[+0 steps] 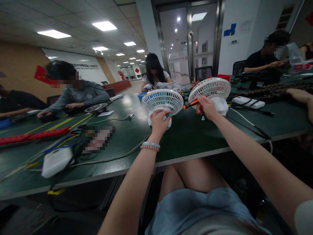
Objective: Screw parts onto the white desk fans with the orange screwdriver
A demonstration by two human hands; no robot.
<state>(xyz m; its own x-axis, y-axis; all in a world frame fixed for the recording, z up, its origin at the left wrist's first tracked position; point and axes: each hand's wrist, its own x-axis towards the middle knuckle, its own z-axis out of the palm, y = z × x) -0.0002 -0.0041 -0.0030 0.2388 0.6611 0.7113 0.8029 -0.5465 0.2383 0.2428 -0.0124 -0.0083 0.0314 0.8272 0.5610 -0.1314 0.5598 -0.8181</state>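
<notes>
Two small white electric fans stand side by side on the table, their backs toward me. My left hand (160, 123) rests against the rear housing of the left fan (162, 99), fingers closed at a small teal plastic piece (169, 115). In my right hand (207, 108) is a screwdriver (192, 103) with an orange and black handle, pointing left toward that fan's cage. Just behind this hand stands the right fan (212, 87). A similar light teal piece (203, 118) sits on the tabletop below my right hand.
White power adapters lie at left (57, 162) and right (248, 102). A grey cable (117, 160) runs along the front of the green table (195, 140). Red bundles (36, 134) and cords lie at left. Several people work around the table; another person's hand (299, 96) is at right.
</notes>
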